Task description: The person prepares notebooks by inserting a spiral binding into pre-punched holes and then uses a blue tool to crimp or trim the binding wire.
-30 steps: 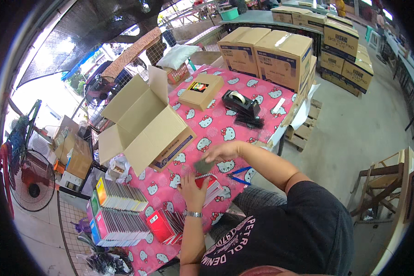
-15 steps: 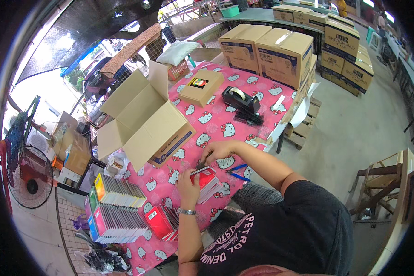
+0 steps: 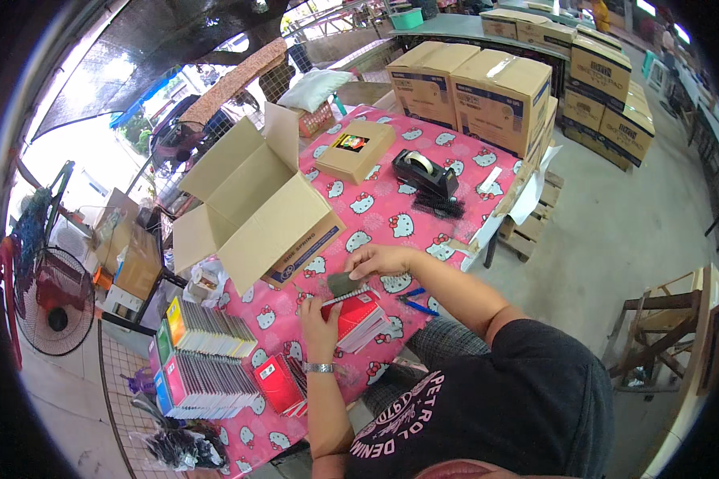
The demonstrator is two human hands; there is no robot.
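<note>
Notebooks, red (image 3: 359, 316), lie on the table right before me, spiral edge (away from me) under work; I judge this batch part-done, finish of the ends too small to tell. To L, red pile (image 3: 276, 384) & coiled rows (image 3: 209, 386), apparently done. Beyond, carton (image 3: 284, 231) stands open, i.e. sealing left, if due. Pose: L forearm upright, L hand (image 3: 319, 323) at batch's upper L corner, thumb on cover, grip strength can't tell; R forearm crosses from R, R hand (image 3: 373, 264) pinching dark pad (image 3: 343, 284) just beyond spiral.
</note>
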